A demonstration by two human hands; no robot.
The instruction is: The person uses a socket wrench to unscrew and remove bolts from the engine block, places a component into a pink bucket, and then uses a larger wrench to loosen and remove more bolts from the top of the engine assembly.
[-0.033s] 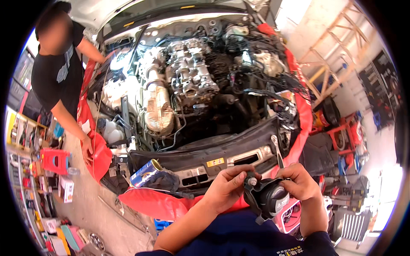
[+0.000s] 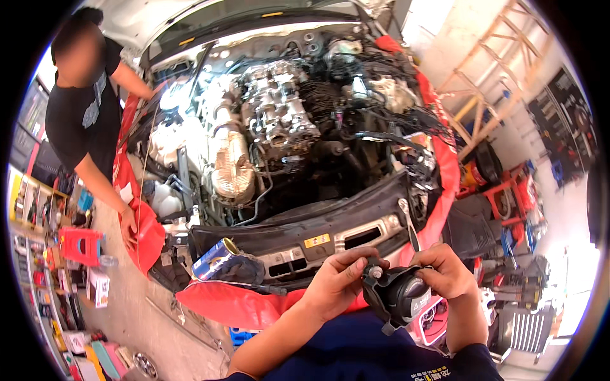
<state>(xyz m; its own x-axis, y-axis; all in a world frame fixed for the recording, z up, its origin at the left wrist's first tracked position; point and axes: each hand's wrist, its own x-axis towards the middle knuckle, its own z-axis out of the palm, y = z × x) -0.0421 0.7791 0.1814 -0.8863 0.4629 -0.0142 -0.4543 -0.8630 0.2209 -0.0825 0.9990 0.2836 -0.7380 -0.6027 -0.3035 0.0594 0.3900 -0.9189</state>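
The left hand [image 2: 335,279] and right hand [image 2: 448,272] pinch a bracketed black housing [image 2: 397,301], curled fingers [image 2: 349,255] partly hiding it, a wrench [image 2: 410,225] beyond the right ones.

The person wears a dark navy shirt [image 2: 346,346] with short sleeves, the right sleeve [image 2: 476,363] ending near the elbow. 1 small print [image 2: 431,373] in yellow and white sits on the cloth toward that sleeve, with a row of little yellow marks along its top. Both forearms are bare, and the 2 hands, left [image 2: 340,279] and right [image 2: 447,272], are gloveless.
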